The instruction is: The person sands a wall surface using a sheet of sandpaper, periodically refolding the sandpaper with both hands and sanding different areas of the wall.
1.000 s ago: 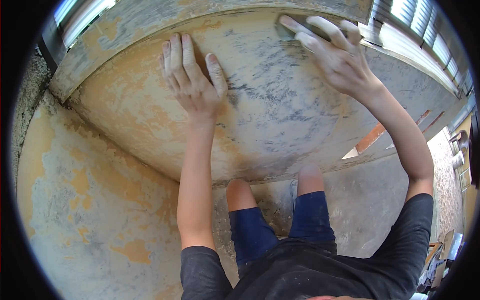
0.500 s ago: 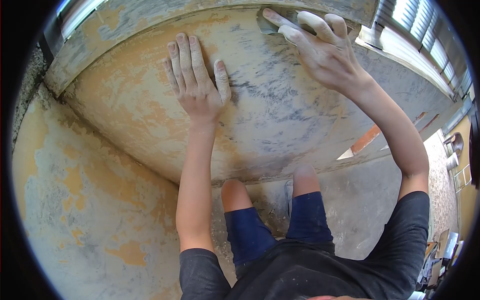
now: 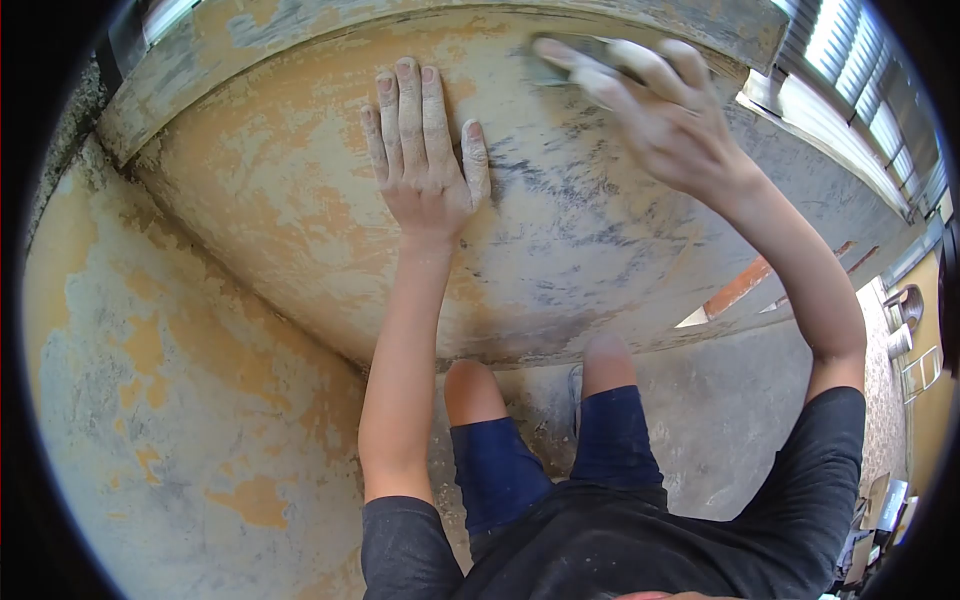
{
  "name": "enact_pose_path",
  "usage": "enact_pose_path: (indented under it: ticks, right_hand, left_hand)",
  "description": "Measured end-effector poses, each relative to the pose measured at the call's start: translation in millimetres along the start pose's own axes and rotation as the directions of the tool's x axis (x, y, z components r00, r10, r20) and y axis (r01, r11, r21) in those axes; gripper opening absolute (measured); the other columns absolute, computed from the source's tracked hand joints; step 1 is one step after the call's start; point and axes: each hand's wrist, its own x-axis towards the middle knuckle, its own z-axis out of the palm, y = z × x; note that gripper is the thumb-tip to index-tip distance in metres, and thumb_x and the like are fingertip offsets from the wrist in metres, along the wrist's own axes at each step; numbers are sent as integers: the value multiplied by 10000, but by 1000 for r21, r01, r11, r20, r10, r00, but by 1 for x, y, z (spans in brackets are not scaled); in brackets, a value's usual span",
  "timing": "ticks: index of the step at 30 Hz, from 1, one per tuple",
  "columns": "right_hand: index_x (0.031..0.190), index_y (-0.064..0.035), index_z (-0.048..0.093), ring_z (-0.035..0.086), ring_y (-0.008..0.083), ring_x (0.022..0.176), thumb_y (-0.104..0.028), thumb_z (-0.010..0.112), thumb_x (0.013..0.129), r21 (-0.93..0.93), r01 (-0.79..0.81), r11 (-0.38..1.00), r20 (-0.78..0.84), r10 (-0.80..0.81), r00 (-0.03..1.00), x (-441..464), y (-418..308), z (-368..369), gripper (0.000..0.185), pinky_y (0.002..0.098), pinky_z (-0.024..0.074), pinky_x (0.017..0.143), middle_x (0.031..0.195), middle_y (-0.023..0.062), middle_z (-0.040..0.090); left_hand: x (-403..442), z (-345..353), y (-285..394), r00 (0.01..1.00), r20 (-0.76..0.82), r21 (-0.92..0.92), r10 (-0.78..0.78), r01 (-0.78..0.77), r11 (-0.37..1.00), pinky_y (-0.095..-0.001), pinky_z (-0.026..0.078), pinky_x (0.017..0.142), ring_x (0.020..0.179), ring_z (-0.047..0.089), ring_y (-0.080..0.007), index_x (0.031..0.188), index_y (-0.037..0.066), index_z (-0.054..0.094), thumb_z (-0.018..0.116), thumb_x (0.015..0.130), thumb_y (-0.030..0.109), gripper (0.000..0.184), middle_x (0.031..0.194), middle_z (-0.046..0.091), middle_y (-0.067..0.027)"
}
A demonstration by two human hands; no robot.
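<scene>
My left hand (image 3: 425, 155), its fingers dusted white, lies flat with thumb apart on the patchy yellow and grey wall (image 3: 280, 200). Nothing is in it. Up and to the right, my right hand (image 3: 665, 115) presses a thin, dark grey-green piece (image 3: 550, 68) against the wall's upper part. That piece is partly under the fingers and blurred, so its exact kind is unclear. Dark scuff marks cover the wall between and below the hands.
A ledge (image 3: 300, 30) curves along the top of the wall. Another patchy wall (image 3: 170, 400) meets it at the left. Louvred windows (image 3: 845, 60) are at the upper right. A white bucket (image 3: 899, 342) and piled items (image 3: 880, 520) lie at far right.
My left hand has shifted right along the wall, still flat. The right hand and its piece moved left, then slightly back right and down. The view has shifted a little.
</scene>
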Motion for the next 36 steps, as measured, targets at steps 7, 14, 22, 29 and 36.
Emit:
enact_pose_path:
  ticks: [7,14,22,29,36]
  right_hand:
    - [1244,-141,671,506,131,1149,-197,588,1010,-13,8,1000,11,-8,1000,14,-11,-5,255,332,381,933,1391,2,646]
    - [1326,-192,662,483,140,1078,-181,598,1012,29,-30,999,39,29,999,-1,2,0,321,328,351,938,1164,18,599]
    - [1293,-160,674,498,145,1092,-199,593,1011,41,3,999,-18,-2,1000,-2,10,1,296,341,370,939,1204,4,629]
    - [1314,-65,705,549,250,1187,-167,630,973,262,-94,960,53,83,995,34,-3,-9,364,421,420,967,1399,92,667]
    - [1120,-80,727,491,189,1045,-191,653,907,97,78,992,-85,-70,994,58,-5,1,251,355,370,833,1102,19,653]
  left_hand:
    - [0,3,-1,1000,-27,21,-7,8,1000,-509,240,1297,1545,399,-347,1551,4,501,526,1053,307,583,1619,487,-178]
    - [0,7,4,998,-53,31,-22,24,999,-505,239,1301,1544,406,-333,1541,18,523,516,1049,320,578,1614,501,-158]
    - [-1,7,4,998,-52,21,-22,23,1000,-509,241,1300,1541,409,-332,1542,19,523,520,1044,321,582,1614,500,-157]
    - [-1,3,1,1000,-16,20,5,-4,1000,-509,240,1294,1544,396,-352,1554,-7,490,514,1054,309,592,1623,478,-184]
    - [-1,3,2,1000,-21,30,-6,7,1000,-515,242,1292,1543,399,-358,1551,-7,496,521,1053,307,589,1623,478,-184]
